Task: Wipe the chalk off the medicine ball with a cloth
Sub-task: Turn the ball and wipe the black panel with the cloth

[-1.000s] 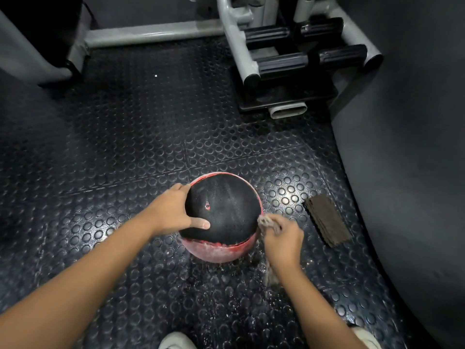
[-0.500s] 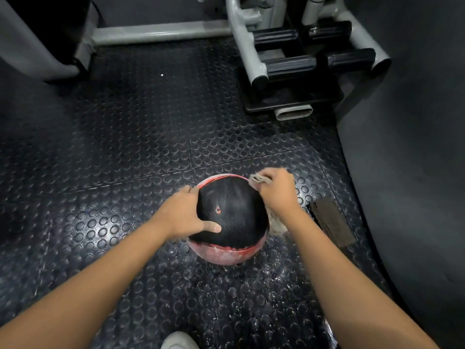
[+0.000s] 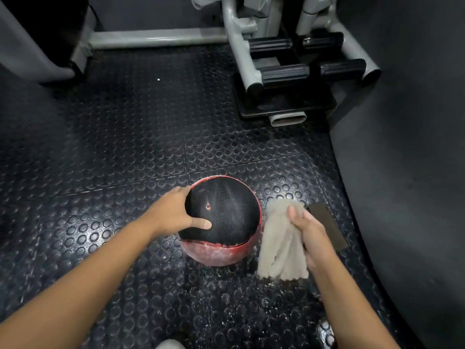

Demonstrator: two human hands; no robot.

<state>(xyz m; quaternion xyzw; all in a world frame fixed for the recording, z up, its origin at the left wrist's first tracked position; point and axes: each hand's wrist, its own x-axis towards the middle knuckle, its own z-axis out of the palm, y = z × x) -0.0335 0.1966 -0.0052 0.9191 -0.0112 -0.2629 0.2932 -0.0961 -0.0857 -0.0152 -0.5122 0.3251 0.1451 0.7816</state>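
So the right hand (image 3: 310,233) is gripping the cloth (image 3: 279,245), fingers curled round its bunched top, the rest hanging just right of the medicine ball (image 3: 224,217), looks barely apart. The left hand (image 3: 173,212) is lying spread on the ball's left side, so I'm guessing the wipe's heading leftward.

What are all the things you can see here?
medicine ball: one, black top, red chalky band, mid-floor
cloth: one, beige, hanging right of the ball
block: one, dark brown, on the floor behind the right hand
gym machine: one, grey frame with black padded bars, at the back
floor: one, black studded rubber, chalk-speckled near the ball
shoe: one tip, white, bottom edge
left hand: one, resting on the ball's left side
right hand: one, gripping the cloth
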